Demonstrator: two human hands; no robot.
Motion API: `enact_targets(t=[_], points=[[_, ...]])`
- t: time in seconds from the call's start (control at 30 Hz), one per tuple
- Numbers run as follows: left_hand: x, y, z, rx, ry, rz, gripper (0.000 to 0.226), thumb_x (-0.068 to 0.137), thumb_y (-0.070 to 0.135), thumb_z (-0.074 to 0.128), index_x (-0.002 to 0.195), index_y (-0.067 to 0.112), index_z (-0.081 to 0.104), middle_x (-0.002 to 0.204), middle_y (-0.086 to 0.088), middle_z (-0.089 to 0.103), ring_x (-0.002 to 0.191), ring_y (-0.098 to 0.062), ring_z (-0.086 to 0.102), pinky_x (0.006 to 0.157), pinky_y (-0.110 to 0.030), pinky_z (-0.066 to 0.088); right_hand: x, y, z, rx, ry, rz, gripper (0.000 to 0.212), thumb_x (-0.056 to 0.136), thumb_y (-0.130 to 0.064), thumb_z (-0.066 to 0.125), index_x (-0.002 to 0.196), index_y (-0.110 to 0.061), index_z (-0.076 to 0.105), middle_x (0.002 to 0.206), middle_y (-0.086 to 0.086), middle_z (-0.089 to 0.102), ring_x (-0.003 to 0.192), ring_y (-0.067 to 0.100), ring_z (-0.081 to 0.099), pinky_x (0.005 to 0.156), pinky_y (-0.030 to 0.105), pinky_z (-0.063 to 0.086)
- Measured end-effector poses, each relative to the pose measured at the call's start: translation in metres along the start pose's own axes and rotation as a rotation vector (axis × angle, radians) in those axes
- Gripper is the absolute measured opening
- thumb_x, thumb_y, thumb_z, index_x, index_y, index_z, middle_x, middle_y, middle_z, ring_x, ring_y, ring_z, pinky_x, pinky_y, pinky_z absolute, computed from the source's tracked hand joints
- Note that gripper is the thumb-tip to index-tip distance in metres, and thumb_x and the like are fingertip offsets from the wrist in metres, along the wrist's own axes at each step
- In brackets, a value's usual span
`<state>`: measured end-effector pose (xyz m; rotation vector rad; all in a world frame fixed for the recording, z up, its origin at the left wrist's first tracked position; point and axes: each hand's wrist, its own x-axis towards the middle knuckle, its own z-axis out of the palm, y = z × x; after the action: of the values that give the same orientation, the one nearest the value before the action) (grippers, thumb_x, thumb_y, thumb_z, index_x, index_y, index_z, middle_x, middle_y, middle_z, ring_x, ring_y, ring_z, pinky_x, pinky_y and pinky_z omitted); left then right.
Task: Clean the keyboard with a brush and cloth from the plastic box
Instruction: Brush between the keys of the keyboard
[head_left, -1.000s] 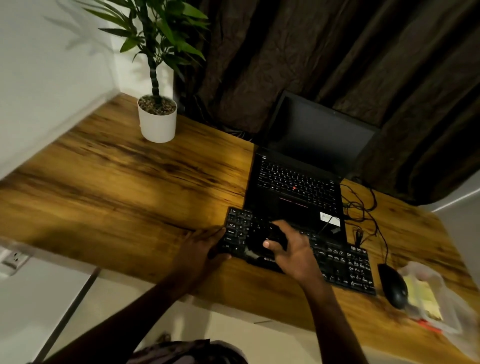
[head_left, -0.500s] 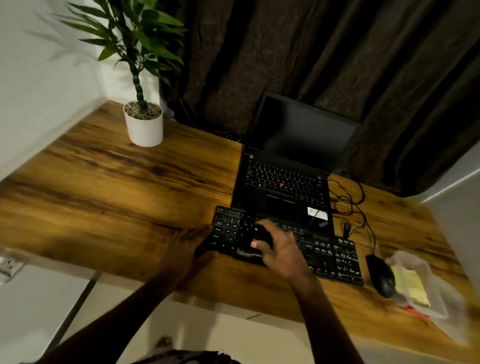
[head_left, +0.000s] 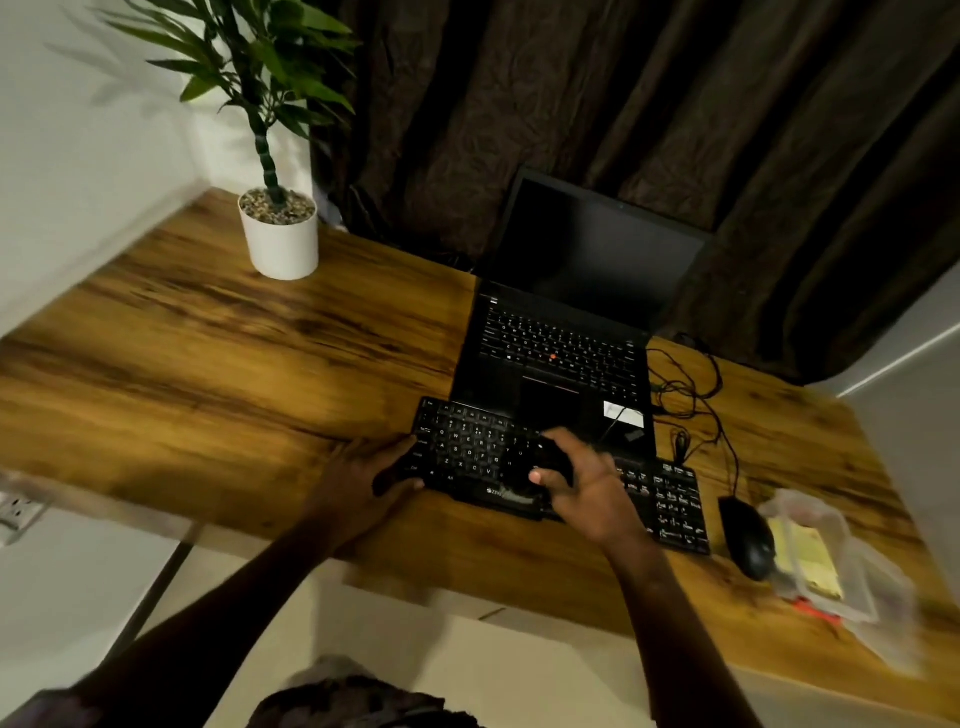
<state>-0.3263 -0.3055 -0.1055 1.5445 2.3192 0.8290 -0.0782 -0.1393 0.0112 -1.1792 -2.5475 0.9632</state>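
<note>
On the counter (head_left: 234, 364), before the laptop (head_left: 561, 353), the right hand (head_left: 592, 493) holds in curled fingers (head_left: 561, 441) a dark cloth (head_left: 514, 480) on the middle keys of the black keyboard (head_left: 467, 441), now slid slightly rightward, while the left hand (head_left: 358, 478) grips its left end, so wiping seems well under way.

Dim warm light, motion blur (edges bowed, smeared)

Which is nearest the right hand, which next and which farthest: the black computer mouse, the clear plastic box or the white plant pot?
From the right hand, gripping a dark tool on the black keyboard:
1. Black computer mouse, just to its right.
2. Clear plastic box, farther right, beyond the mouse.
3. White plant pot, at the back left.
</note>
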Motion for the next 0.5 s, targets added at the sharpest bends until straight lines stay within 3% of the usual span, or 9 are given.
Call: enact_targets(t=[0.1, 0.2, 0.33, 0.4, 0.5], points=[[0.0, 0.004, -0.002, -0.002, 0.033, 0.015, 0.089, 0.08, 0.089, 0.018, 0.14, 0.033, 0.053, 0.14, 0.004, 0.058, 0.125, -0.026, 0.054, 0.105, -0.043, 0.032, 0.0, 0.014, -0.006, 0.029, 0.003, 0.025, 0.037, 0.093, -0.026, 0.065, 0.122, -0.044, 0.052, 0.108, 0.005, 0.05, 0.085, 0.012, 0.059, 0.052, 0.013, 0.051], [-0.001, 0.003, 0.0, -0.015, 0.039, 0.005, 0.087, 0.08, 0.088, 0.02, 0.14, 0.035, 0.053, 0.14, 0.004, 0.058, 0.126, -0.025, 0.051, 0.105, -0.042, 0.03, -0.008, 0.042, -0.022, 0.037, 0.024, 0.033, 0.043, 0.09, -0.028, 0.068, 0.11, -0.06, 0.049, 0.111, 0.011, 0.06, 0.087, 0.021, 0.067, 0.055, 0.026, 0.059], [0.0, -0.001, 0.002, -0.013, 0.019, -0.01, 0.086, 0.078, 0.09, 0.022, 0.142, 0.038, 0.049, 0.143, 0.005, 0.055, 0.13, -0.024, 0.048, 0.109, -0.044, 0.027, -0.018, 0.061, -0.039, -0.01, 0.059, 0.086, 0.035, 0.089, -0.032, 0.068, 0.117, -0.046, 0.051, 0.107, 0.011, 0.063, 0.084, 0.023, 0.068, 0.059, 0.036, 0.062], [0.001, -0.002, 0.003, -0.017, 0.006, -0.024, 0.082, 0.078, 0.086, 0.029, 0.143, 0.04, 0.048, 0.145, 0.006, 0.053, 0.131, -0.024, 0.046, 0.11, -0.043, 0.026, -0.018, 0.06, -0.036, -0.032, 0.074, 0.081, 0.036, 0.088, -0.04, 0.066, 0.12, -0.047, 0.049, 0.11, 0.008, 0.061, 0.093, 0.021, 0.063, 0.064, 0.034, 0.061], [0.003, -0.006, 0.004, -0.009, -0.001, -0.03, 0.078, 0.078, 0.083, 0.033, 0.143, 0.042, 0.046, 0.145, 0.006, 0.052, 0.132, -0.024, 0.045, 0.111, -0.044, 0.026, -0.017, 0.043, -0.024, -0.033, 0.06, 0.059, 0.037, 0.093, -0.033, 0.064, 0.122, -0.049, 0.049, 0.113, 0.004, 0.05, 0.099, 0.017, 0.05, 0.065, 0.024, 0.048]])
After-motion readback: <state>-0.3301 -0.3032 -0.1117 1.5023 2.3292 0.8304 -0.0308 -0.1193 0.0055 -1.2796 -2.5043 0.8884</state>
